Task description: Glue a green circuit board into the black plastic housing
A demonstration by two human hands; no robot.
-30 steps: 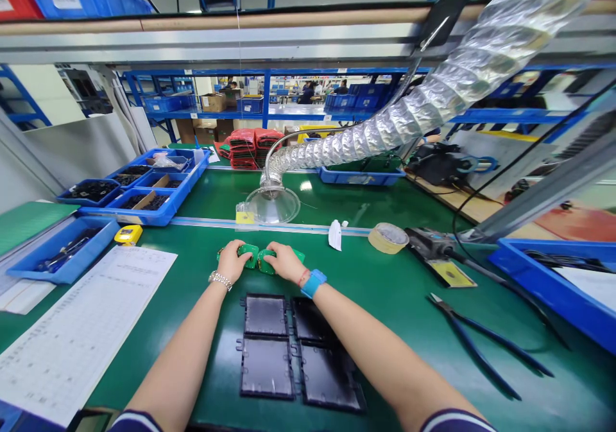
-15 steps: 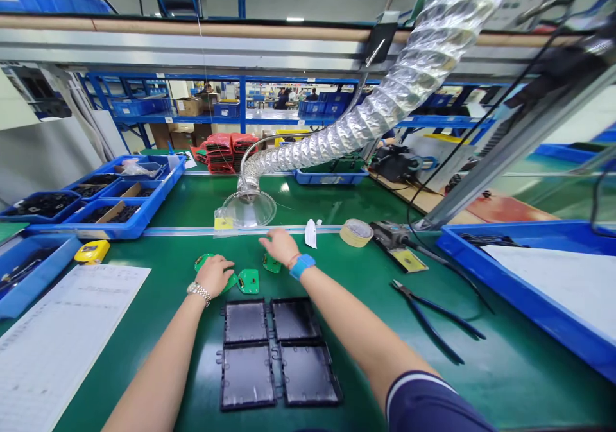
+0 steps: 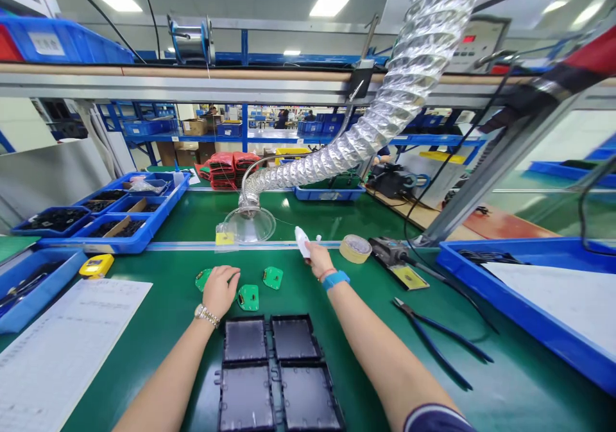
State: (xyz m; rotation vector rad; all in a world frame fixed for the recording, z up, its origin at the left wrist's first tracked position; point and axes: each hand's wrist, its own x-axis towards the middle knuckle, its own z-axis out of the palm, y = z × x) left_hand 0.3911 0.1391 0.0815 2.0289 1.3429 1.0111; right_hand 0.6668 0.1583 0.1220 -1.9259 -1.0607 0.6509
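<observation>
**Right hand [image 3: 319,259] closes on a small white bottle [image 3: 302,242]**

On the green bench [image 3: 158,303] I see four black plastic trays [image 3: 245,340] nearest to me, and past them three green circuit boards [image 3: 248,297] lie separately. My left hand [image 3: 220,291] is palm down, its grip open and holding nothing I can see — fingers just beside the leftmost board. The right grip is closed around the bottle, which is held up above the bench — near its far side.

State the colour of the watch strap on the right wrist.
Bright blue; the watch strap shows best in the head view.
</observation>
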